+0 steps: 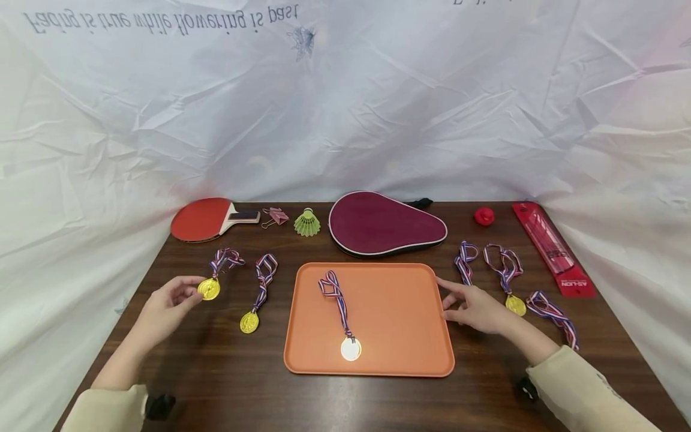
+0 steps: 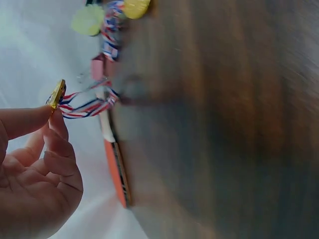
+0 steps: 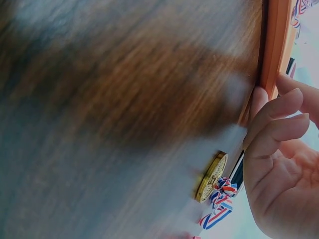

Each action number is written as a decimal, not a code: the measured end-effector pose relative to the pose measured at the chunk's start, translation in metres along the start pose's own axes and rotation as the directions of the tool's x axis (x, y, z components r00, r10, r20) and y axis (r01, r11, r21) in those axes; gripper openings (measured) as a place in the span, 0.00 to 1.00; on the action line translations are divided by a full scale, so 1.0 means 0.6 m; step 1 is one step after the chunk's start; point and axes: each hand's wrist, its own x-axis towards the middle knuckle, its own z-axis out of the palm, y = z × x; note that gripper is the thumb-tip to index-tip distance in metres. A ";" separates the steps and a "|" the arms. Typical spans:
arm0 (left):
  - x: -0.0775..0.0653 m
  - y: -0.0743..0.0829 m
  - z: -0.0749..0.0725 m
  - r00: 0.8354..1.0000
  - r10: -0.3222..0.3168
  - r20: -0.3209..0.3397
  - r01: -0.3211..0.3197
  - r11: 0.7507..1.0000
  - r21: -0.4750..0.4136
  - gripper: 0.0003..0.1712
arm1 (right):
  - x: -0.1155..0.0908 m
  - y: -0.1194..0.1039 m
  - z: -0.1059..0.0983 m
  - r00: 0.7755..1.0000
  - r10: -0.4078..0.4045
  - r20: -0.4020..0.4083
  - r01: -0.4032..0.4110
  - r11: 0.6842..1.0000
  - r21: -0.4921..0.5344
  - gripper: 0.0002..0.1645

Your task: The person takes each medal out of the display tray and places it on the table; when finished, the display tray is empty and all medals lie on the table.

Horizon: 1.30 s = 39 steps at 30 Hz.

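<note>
In the head view my left hand (image 1: 171, 305) pinches the rim of a gold medal (image 1: 209, 289) between thumb and fingertip. Its striped ribbon (image 2: 89, 107) trails away from the disc toward the table. Another gold medal (image 1: 249, 322) lies just right of that hand. My right hand (image 1: 477, 309) is at the right edge of an orange tray (image 1: 372, 375), its thumb and fingers gripping the rim, other fingers curled in the right wrist view. A medal (image 1: 351, 348) with its ribbon stretched behind lies on the tray's left half, its disc bright with glare.
Along the back are a red table tennis bat (image 1: 200, 220), pink binder clip (image 1: 276, 216), green shuttlecock (image 1: 307, 223), maroon bat case (image 1: 385, 223) and small red object (image 1: 484, 216). More medals (image 1: 515, 305) lie right of the tray, beside a red package (image 1: 556, 249). White sheeting (image 1: 345, 120) surrounds the table.
</note>
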 end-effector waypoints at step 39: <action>-0.033 -0.034 0.015 0.968 -0.179 0.176 0.140 0.967 0.211 0.24 | -0.002 -0.004 0.000 1.000 0.003 -0.005 -0.003 1.000 0.010 0.42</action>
